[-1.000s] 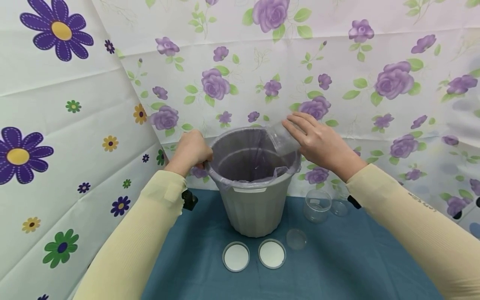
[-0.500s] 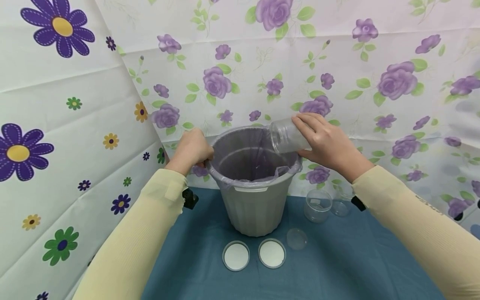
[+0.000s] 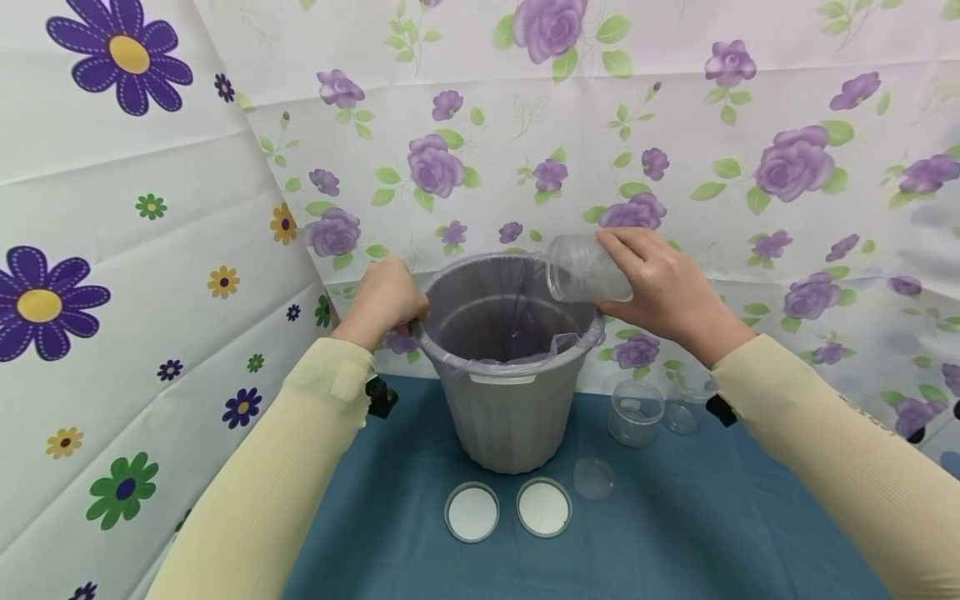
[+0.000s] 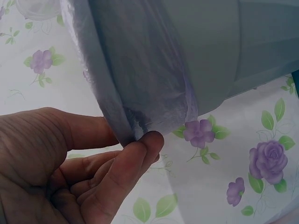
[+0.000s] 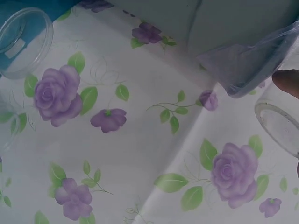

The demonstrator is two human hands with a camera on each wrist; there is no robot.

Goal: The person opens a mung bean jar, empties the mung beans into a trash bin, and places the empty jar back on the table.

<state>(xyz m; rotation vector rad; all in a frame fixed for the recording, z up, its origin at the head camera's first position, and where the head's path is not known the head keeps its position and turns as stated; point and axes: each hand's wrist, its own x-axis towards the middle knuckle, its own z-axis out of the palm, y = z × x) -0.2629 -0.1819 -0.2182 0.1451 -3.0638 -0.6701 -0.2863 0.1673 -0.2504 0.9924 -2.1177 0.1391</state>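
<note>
In the head view, a grey trash bin (image 3: 510,425) lined with a thin purple trash bag (image 3: 517,312) stands at the centre. My left hand (image 3: 386,300) grips its left rim; in the left wrist view the thumb and fingers pinch the bag-covered edge (image 4: 112,102). My right hand (image 3: 663,283) holds a clear plastic jar (image 3: 581,271) on its side above the bin's right rim, its mouth facing left over the opening. The thumb lies close to the rim; whether it touches cannot be told. No contents show in the jar. The bin's bottom is hidden.
Two round lids with white insides, a left one (image 3: 472,514) and a right one (image 3: 543,508), lie in front of the bin on the blue cloth (image 3: 420,567). Beside them is a clear disc (image 3: 592,479). Another clear jar (image 3: 636,414) stands at right. Flowered sheeting (image 3: 480,108) hangs behind.
The jar has come up and to the right, from tilted mouth-down inside the bin's opening to nearly level over the rim. The left hand has stayed on the rim.
</note>
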